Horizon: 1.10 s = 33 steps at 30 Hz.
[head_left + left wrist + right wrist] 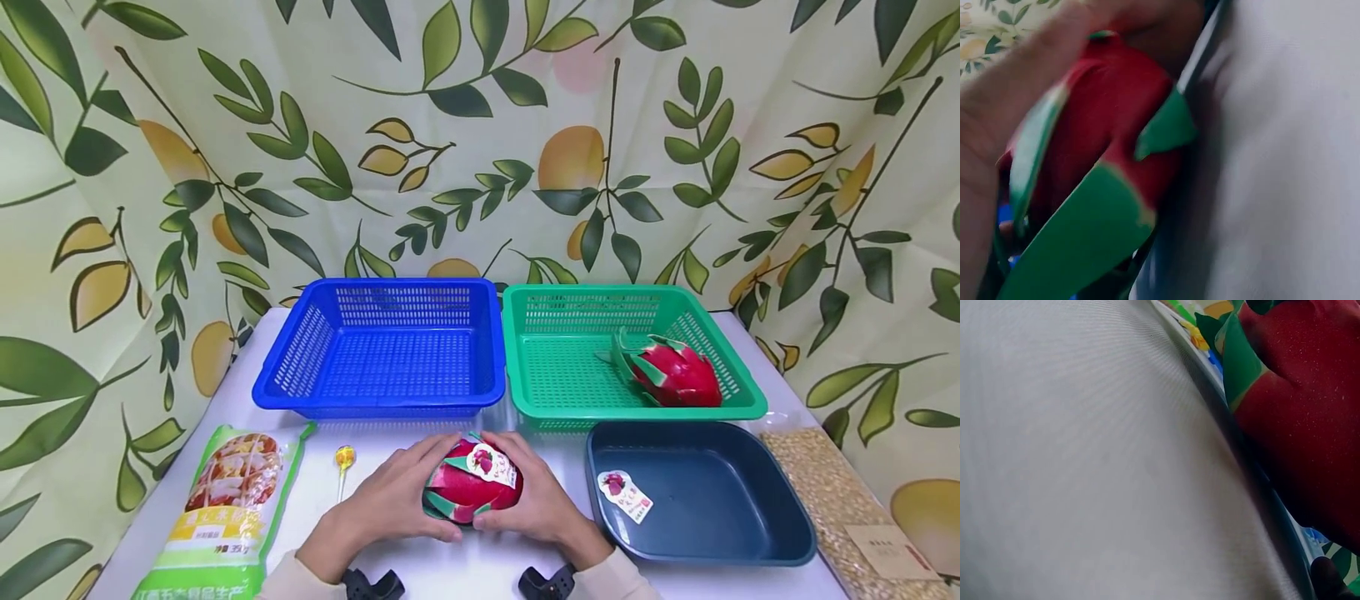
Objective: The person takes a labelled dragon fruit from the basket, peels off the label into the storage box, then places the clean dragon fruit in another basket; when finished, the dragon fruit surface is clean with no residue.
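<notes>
1. Nearest you, pale sleeves (296, 581) ended at your wrists, each wrist wearing a dark device (375, 585), above the white tabletop (480, 575).
2. Your left hand (397, 492) curved round the dragon fruit (468, 490) from its 9 o'clock side, and your right hand (546, 500) curved round it from 3 o'clock; together they gripped it.
3. That fruit, red with green scales, sat straight ahead of you, its white label (501, 468) facing up; whether its underside touched the tabletop, I could not tell.
4. Out at 9 o'clock from the fruit, past your left hand, lay a yellow lollipop (345, 457), and farther out a green-edged food bag (225, 521).
5. At 3 o'clock stood a dark blue basin (712, 492) with a fruit sticker (626, 497) inside its 9 o'clock side; beyond it lay a clear bag of pale grains (825, 483).
6. At 11 o'clock stood a blue basket (397, 367).
7. At 2 o'clock, beside it, a green basket (566, 367) held a second dragon fruit (684, 377) toward its right end.
8. Farthest, at 12 o'clock, hung a leaf-patterned cloth (457, 158).
</notes>
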### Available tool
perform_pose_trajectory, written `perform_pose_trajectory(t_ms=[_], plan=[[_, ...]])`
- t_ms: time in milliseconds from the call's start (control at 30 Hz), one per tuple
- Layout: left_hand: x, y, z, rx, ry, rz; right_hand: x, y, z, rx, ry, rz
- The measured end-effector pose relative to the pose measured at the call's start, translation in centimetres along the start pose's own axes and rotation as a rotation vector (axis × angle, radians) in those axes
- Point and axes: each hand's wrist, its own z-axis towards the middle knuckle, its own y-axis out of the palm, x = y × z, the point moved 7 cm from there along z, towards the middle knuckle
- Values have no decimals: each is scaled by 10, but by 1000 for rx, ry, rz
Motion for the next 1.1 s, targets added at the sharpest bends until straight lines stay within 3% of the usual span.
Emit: perform_pose_trajectory(t_ms=[100, 267, 367, 500, 700, 867, 1100], plan=[[0, 4, 4, -14, -3, 49, -1, -1, 0, -4, 7, 7], [-2, 8, 7, 10, 10, -46, -6, -2, -2, -19, 56, -23], [-6, 11, 7, 14, 3, -96, -16, -5, -5, -9, 128, -91], [-11, 10, 6, 29, -23, -150, -45, -17, -8, 35, 180, -175], [-17, 11, 6, 18, -64, -209, -93, -48, 0, 39, 110, -277], [-21, 13, 3, -5, -104, -219, -110, -71, 21, -48, 85, -344], [-21, 14, 4, -12, -115, -242, -113, -78, 59, -288, 27, -222]])
